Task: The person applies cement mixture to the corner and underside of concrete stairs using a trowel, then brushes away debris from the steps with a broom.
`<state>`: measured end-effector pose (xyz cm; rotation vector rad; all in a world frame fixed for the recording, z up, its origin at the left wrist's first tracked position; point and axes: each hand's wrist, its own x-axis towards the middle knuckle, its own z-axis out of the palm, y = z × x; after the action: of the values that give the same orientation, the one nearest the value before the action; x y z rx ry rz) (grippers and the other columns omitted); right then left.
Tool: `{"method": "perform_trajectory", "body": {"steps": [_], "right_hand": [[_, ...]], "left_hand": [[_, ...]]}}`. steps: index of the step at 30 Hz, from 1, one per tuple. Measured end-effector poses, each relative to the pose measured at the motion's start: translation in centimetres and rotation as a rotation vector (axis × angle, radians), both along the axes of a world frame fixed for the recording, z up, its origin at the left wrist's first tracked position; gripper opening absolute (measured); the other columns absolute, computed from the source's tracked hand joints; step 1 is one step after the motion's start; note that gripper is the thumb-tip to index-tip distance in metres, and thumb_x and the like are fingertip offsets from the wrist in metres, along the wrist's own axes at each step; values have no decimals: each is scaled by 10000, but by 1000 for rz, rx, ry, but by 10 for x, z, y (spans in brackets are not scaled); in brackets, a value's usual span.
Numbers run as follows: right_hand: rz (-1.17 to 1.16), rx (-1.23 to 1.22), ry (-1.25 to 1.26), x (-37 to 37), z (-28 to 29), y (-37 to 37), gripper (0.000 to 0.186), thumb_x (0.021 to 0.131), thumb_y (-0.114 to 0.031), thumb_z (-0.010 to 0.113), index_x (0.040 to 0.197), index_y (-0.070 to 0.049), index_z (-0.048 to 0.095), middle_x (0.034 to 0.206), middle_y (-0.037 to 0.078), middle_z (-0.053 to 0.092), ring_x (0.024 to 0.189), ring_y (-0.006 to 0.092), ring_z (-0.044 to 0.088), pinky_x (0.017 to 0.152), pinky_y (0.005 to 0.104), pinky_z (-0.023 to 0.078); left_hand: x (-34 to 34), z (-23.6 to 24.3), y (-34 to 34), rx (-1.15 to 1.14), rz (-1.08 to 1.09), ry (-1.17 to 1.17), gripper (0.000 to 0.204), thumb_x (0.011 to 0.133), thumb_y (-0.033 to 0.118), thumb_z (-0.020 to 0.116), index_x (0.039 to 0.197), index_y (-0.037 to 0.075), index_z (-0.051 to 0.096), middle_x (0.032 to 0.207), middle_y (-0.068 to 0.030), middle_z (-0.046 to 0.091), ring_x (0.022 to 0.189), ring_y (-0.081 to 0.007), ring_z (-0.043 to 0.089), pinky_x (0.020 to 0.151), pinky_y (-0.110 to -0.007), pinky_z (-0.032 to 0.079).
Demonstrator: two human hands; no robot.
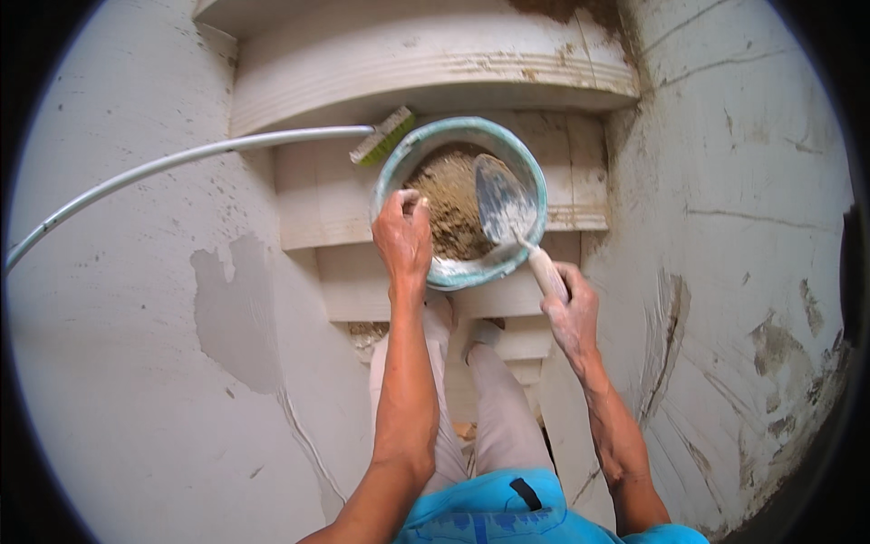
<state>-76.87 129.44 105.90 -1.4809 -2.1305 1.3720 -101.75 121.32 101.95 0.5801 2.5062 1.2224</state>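
Our right hand (573, 313) is closed around the handle of the trowel (503, 199), whose blade lies ahead and to the left of that grip, over the sandy mix (444, 204) in the bucket (467, 125). To work the mix well, we would judge it best to hold the handle firmly with a loose wrist, slide the blade down the wall and lift from the bottom, bracing the rim opposite so nothing rocks. Our left hand (405, 240), across the bucket from that grip, curls its fingers at the rim; we cannot tell whether they pinch anything. The bucket's base, the blade's underside and the mix's depth are hidden; beyond the left hand, the pole of the brush (384, 136) is cut off leftward.
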Motion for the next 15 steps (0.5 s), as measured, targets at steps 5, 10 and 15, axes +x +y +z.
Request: {"method": "perform_trajectory", "body": {"steps": [5, 10, 15], "right_hand": [[-9, -302, 42, -14, 0, 4, 505, 673, -76, 605, 1169, 14, 636, 865, 129, 663, 750, 195, 616, 733, 336, 511], [-14, -487, 62, -41, 7, 0, 533, 670, -66, 612, 1193, 36, 621, 849, 110, 651, 706, 152, 592, 635, 304, 495], [-82, -617, 70, -68, 49, -6, 526, 672, -36, 611, 1193, 29, 618, 771, 92, 629, 561, 132, 562, 515, 298, 459]], "left_hand": [[-31, 37, 0, 102, 147, 39, 179, 888, 82, 659, 1041, -7, 687, 966, -127, 692, 822, -214, 678, 749, -329, 541], [-86, 85, -13, 212, 225, 81, 196, 915, 86, 661, 1094, 8, 677, 992, -86, 690, 866, -175, 674, 766, -306, 543], [-143, 137, -5, 295, 237, -1, 211, 941, 124, 657, 1113, 3, 671, 988, -76, 685, 895, -153, 655, 768, -290, 530]]}}
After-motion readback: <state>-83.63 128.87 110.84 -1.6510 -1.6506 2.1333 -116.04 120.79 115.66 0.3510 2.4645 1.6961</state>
